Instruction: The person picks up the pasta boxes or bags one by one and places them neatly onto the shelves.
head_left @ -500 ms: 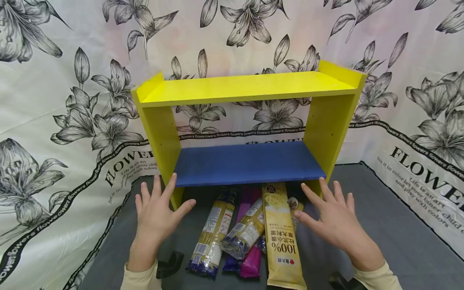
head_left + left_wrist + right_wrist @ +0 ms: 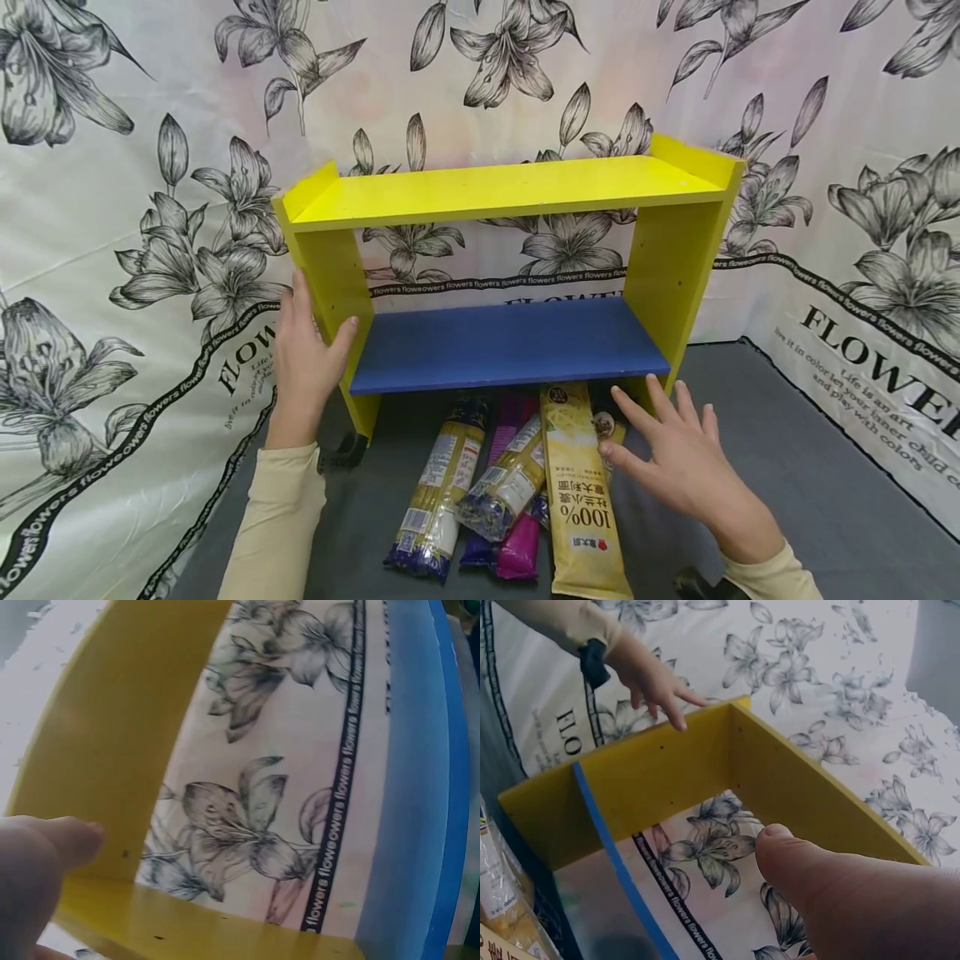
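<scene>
A yellow shelf unit point(image 2: 487, 190) with a blue middle board point(image 2: 510, 346) stands in front of me. My left hand point(image 2: 303, 375) is at its left side panel, fingers straight along the outer side and thumb spread toward the inside. The left wrist view shows only part of that hand, the thumb point(image 2: 64, 844) before the yellow panel; whether it touches cannot be told. With fingers spread, my right hand point(image 2: 678, 458) is near the lower right panel, holding nothing. Its thumb points toward a yellow spaghetti packet point(image 2: 588, 492) lying partly under the blue board.
Beside that packet lie a clear spaghetti packet point(image 2: 438, 492), another one point(image 2: 506, 483) lying aslant, and a purple packet point(image 2: 519, 550). They rest on a dark grey tabletop point(image 2: 795, 450). A white flower-print cloth point(image 2: 180, 350) hangs behind and at both sides.
My left hand has moved up and forward from the lower left corner to the left side panel, its fingers closer together. The right hand stays spread, shifted slightly left and down in view.
</scene>
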`<state>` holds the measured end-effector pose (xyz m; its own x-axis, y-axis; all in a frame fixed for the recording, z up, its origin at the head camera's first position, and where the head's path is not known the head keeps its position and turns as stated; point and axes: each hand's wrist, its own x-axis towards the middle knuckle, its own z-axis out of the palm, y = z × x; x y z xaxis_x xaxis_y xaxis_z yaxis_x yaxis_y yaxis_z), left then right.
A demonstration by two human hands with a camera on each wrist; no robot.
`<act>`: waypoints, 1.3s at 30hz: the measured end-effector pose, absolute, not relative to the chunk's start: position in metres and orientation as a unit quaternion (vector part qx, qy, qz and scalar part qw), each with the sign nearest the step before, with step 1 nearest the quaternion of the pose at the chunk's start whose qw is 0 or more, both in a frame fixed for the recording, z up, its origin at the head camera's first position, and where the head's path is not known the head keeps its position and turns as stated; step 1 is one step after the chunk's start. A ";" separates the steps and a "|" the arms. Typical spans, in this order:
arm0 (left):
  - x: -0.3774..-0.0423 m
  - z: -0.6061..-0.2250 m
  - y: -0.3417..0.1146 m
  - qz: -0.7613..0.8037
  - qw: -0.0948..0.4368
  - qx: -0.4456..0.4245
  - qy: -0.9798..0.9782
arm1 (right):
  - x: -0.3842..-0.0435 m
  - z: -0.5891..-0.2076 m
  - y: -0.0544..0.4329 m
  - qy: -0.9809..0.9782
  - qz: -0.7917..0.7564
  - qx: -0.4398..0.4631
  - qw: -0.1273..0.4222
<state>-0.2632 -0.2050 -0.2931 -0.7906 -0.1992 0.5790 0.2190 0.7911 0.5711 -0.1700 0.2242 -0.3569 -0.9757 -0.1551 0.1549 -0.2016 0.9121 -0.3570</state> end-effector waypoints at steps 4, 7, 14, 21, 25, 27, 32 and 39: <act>-0.279 -0.293 -0.204 -0.347 0.368 -0.020 -0.862 | -0.170 -0.359 0.223 -0.975 0.189 0.096 0.061; -0.288 -0.296 -0.204 -0.345 0.406 -0.025 -0.846 | -0.170 -0.358 0.222 -0.974 0.194 0.097 0.060; -0.299 -0.309 -0.209 -0.313 0.476 -0.048 -0.820 | -0.168 -0.357 0.219 -0.972 0.204 0.102 0.057; -0.302 -0.309 -0.210 -0.298 0.479 -0.045 -0.825 | -0.169 -0.356 0.221 -0.970 0.214 0.099 0.054; -0.303 -0.308 -0.210 -0.300 0.476 -0.045 -0.826 | -0.172 -0.356 0.225 -0.964 0.236 0.110 0.046; -0.304 -0.309 -0.211 -0.301 0.477 -0.047 -0.824 | -0.175 -0.357 0.227 -0.960 0.251 0.119 0.040; -0.303 -0.310 -0.212 -0.303 0.478 -0.050 -0.823 | -0.182 -0.361 0.231 -0.948 0.291 0.126 0.020; -0.303 -0.310 -0.213 -0.298 0.477 -0.054 -0.825 | -0.195 -0.369 0.236 -0.942 0.314 0.118 0.012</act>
<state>-0.3034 -0.2132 -0.3102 -0.5384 -0.1951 0.8198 0.3735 0.8168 0.4397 -0.1947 0.2362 -0.3692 -0.9718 -0.2151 0.0966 -0.2301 0.7751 -0.5884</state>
